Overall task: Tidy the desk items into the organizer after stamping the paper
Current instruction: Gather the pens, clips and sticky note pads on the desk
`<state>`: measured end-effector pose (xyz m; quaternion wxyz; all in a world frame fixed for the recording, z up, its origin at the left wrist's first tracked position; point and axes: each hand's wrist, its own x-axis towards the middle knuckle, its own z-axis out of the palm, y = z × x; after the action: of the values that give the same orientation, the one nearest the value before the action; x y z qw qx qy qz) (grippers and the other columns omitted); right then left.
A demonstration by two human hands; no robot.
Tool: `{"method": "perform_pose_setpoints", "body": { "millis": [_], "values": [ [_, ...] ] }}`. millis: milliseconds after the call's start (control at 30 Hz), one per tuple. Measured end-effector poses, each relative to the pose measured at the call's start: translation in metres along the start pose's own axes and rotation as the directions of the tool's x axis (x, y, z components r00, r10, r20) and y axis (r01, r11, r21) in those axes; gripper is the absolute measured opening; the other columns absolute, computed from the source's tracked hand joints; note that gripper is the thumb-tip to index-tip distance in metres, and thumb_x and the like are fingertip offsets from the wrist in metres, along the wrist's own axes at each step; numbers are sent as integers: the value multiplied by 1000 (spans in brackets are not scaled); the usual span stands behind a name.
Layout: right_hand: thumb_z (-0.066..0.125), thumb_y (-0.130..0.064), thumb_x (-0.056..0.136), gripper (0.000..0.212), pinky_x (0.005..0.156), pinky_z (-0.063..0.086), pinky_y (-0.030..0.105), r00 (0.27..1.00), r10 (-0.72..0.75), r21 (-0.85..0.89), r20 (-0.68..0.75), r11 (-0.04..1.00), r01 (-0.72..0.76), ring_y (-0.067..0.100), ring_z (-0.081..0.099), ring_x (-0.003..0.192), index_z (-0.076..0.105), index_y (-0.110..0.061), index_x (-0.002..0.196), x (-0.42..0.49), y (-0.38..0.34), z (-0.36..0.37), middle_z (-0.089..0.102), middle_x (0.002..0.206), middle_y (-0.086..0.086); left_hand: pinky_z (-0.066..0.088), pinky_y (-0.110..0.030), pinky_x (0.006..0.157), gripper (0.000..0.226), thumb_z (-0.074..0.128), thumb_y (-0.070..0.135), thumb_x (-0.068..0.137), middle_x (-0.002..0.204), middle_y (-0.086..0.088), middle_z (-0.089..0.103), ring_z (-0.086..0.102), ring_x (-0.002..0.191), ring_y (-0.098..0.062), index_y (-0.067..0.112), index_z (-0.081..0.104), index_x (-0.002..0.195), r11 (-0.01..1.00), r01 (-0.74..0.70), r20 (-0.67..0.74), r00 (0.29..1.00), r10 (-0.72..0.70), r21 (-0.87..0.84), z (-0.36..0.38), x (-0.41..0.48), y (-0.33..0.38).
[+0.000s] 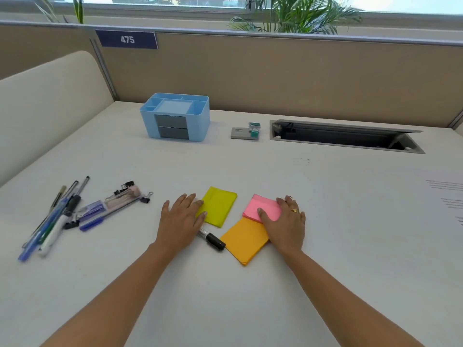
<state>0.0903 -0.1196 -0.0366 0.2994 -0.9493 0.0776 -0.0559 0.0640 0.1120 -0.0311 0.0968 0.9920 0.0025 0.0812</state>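
Hands lie palm-down at the middle of the desk point(238, 309). Left hand point(180, 219) is flat, its fingers straight and released, gripping nothing. Its forefinger and thumb tips rest on the left edge of the yellow pad point(219, 205), which lies at its 2 o'clock. Marker point(213, 239) pokes out from under that hand's heel toward 4 o'clock, its black cap just beside the orange pad point(245, 240).

Right hand point(285, 221) presses on the pink pad point(263, 207), with the thumb laid across the top and the fingers stretched along the right edge, not clenched. A ring point(295, 210) shows on one finger. The pink pad overlaps the far corner of the orange pad, which lies at the right hand's 8 o'clock, touching it.

Organizer point(175, 118), blue with two grey drawers, stands upright well apart at the left hand's 12 o'clock, near the partition point(300, 78). Stamp point(254, 133) and a grey block point(239, 134) sit at the organizer's 3 o'clock. Pens point(50, 221) and clips point(125, 189) lie in a loose heap at the left hand's 9 o'clock. Paper point(448, 196) with printed lines shows at the desk's 3 o'clock edge. Hatch point(345, 136) stands open at the right hand's 1 o'clock.
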Motion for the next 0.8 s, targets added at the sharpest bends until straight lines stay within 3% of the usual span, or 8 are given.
{"method": "perform_pose_setpoints", "body": {
  "millis": [233, 400, 500, 567, 667, 800],
  "values": [
    [50, -52, 86, 67, 118, 6, 41, 999, -35, -4, 40, 999, 35, 20, 19, 143, 36, -14, 140, -19, -76, 50, 25, 152, 6, 37, -55, 97, 60, 25, 51, 83, 128, -9, 59, 52, 123, -27, 15, 64, 111, 994, 92, -78, 993, -88, 51, -25, -17, -79],
    [49, -50, 88, 65, 117, 3, 42, 997, -47, 7, 56, 999, 47, 20, 15, 144, 36, -13, 140, -24, -119, 77, 25, 153, 6, 23, -60, 105, 74, 16, 60, 78, 143, -8, 44, 35, 136, -27, 17, 53, 127, 973, 225, -138, 967, -215, 57, -42, -33, -138],
    [49, -49, 88, 64, 117, 3, 42, 996, -61, 18, 59, 998, 60, 19, 16, 144, 36, -12, 139, -28, -139, 90, 25, 153, 7, 22, -62, 105, 69, 27, 61, 82, 144, -11, 41, 35, 135, -30, 17, 52, 128, 951, 289, -169, 948, -269, 110, -50, -39, -170],
    [48, -49, 88, 64, 117, 4, 42, 995, -74, 24, 62, 997, 72, 19, 16, 144, 35, -11, 139, -30, -150, 98, 25, 153, 7, 18, -62, 107, 64, 36, 60, 86, 149, -9, 32, 26, 140, -29, 21, 44, 135, 925, 358, -121, 931, -344, 128, -53, -42, -186],
    [48, -48, 89, 66, 118, 3, 41, 992, -93, 41, 84, 995, 90, 20, 15, 144, 32, -11, 141, -29, -166, 109, 22, 154, 8, 13, -60, 109, 74, 30, 70, 82, 153, -6, 22, 13, 143, -30, 27, 31, 142, 897, 424, -63, 906, -419, 127, -55, -47, -204],
    [49, -44, 90, 64, 118, 5, 38, 983, -143, 96, 115, 987, 133, 21, 19, 143, 32, -10, 141, -23, -184, 121, 24, 153, 9, 19, -54, 110, 77, 34, 71, 80, 155, -3, 17, 13, 142, -29, 31, 22, 144, 894, 438, 8, 898, -441, 94, -54, -49, -220]
  ]
}}
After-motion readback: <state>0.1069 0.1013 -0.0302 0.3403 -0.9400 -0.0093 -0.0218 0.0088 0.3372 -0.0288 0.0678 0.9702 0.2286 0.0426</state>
